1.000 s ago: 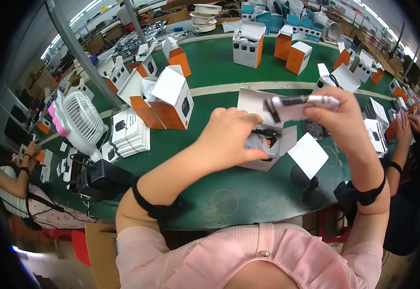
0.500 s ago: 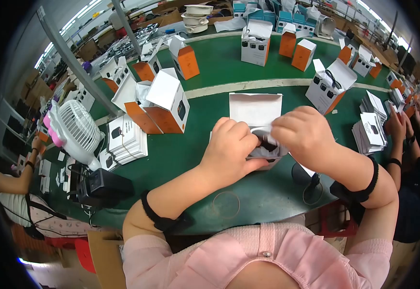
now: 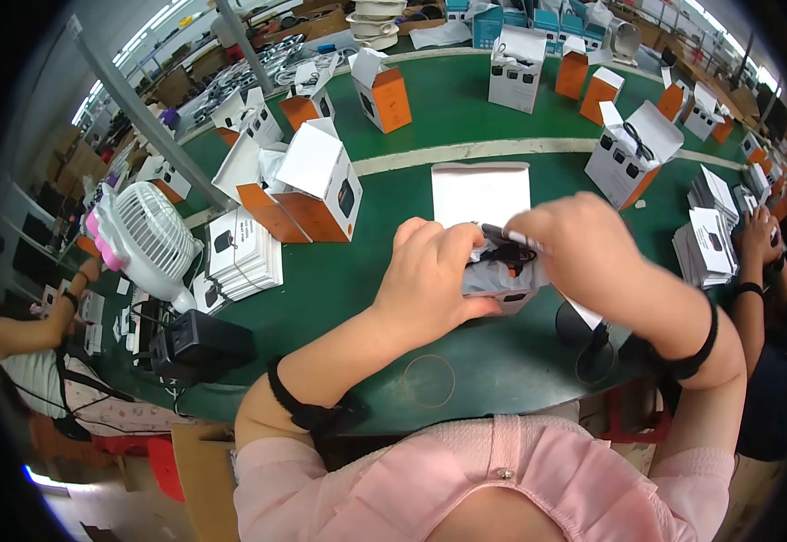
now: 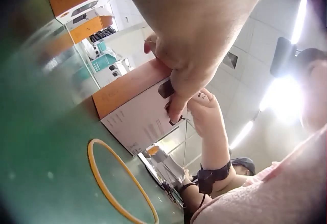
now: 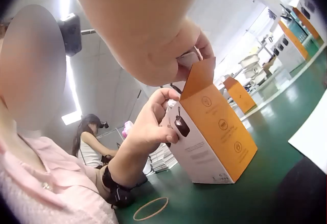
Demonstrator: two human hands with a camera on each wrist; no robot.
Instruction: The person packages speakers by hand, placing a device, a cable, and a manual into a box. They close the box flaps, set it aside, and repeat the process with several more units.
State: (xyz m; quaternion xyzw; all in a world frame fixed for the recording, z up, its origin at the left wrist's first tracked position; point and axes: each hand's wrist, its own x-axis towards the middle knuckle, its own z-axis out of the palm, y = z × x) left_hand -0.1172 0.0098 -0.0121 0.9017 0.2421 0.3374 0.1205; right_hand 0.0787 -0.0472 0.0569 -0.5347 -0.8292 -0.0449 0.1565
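Observation:
An open white-and-orange box (image 5: 219, 127) stands on the green table before me, its white lid flap (image 3: 481, 191) raised at the back. My left hand (image 3: 425, 280) grips the box's left side, thumb on the front panel and fingers at the top rim. Inside lie a black cable (image 3: 512, 256) and clear plastic wrapping (image 3: 486, 278). Over the right rim, my right hand (image 3: 583, 248) pinches a narrow white-and-dark packet (image 3: 507, 237) at the opening. In the right wrist view its pale end (image 5: 189, 58) shows between the fingers; the packet's kind cannot be made out.
Left of the box stand another open box (image 3: 330, 194), a banded stack of booklets (image 3: 247, 253), a white fan (image 3: 154, 230) and a black device (image 3: 202, 346). A rubber band (image 3: 428, 381) lies near the front edge. More booklets (image 3: 707, 248) lie at the right, beside another person's hands.
My right hand has brought the packet down and left, from above the table's right side to the box opening. My left hand has stayed on the box.

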